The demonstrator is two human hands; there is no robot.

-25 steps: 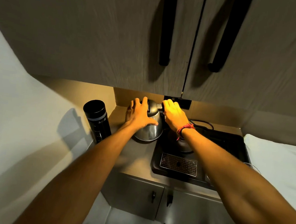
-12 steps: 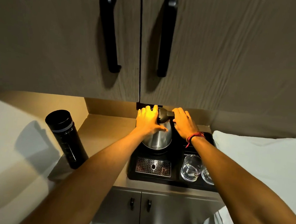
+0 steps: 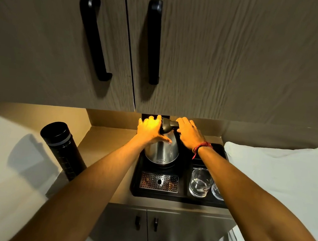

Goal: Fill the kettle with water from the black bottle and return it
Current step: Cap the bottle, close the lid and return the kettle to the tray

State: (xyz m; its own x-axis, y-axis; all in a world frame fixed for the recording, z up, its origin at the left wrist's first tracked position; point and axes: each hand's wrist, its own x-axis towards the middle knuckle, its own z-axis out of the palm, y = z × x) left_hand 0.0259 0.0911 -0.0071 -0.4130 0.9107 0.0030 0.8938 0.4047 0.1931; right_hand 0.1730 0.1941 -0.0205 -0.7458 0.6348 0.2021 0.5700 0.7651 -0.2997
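Stainless steel kettle (image 3: 161, 152): upright at the rear left of a black tray (image 3: 136, 177), its dark lid and handle top (image 3: 168, 125) just under the wall cabinet.

Left hand (image 3: 150, 130): fingers spread, palm laid on the kettle's left shoulder, thumb lying across the metal; pressed against the body, not closed around it.

Right hand (image 3: 188, 134): at the handle on the kettle's right side, fingers curved over it; whether they are clamped on the handle cannot be told (the fingertips are hidden). A red thread band (image 3: 200, 147) circles this wrist.

Black bottle (image 3: 63, 149): cap on, standing on the counter (image 3: 105, 140) well to the left of the tray, next to the pale side wall, apart from both hands.

Tray contents, front: perforated metal drip grate (image 3: 159, 181) directly before the kettle; clear drinking glass (image 3: 200, 182) to its right; a second glass (image 3: 217, 191) beside it, partly hidden by the right forearm.

Surroundings: two wood-grain cabinet doors overhead, each with a long black handle (image 3: 95, 37); two small cabinet doors below the counter with short dark pulls (image 3: 137, 222); white bedding (image 3: 278, 172) to the right
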